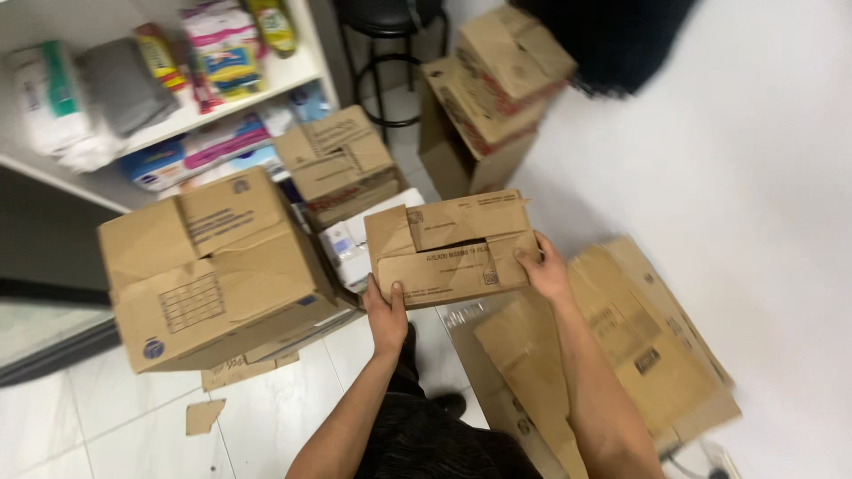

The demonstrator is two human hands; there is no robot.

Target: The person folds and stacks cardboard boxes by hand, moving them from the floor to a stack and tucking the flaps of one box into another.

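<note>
cardboard: one flattened box (pixel 453 248) gripped by left hand (pixel 387 312) and right hand (pixel 543 270), three standing boxes (pixel 209 270) nearby

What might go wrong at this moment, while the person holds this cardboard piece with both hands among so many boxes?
1. The left hand and right hand grip the flattened cardboard piece only at its lower edge, so it may bend or slip.
2. The flattened cartons on the floor lie beside the person's feet; stepping on them might cause a slide.
3. The large box at the left looks tilted on what is under it and may tip.
</note>
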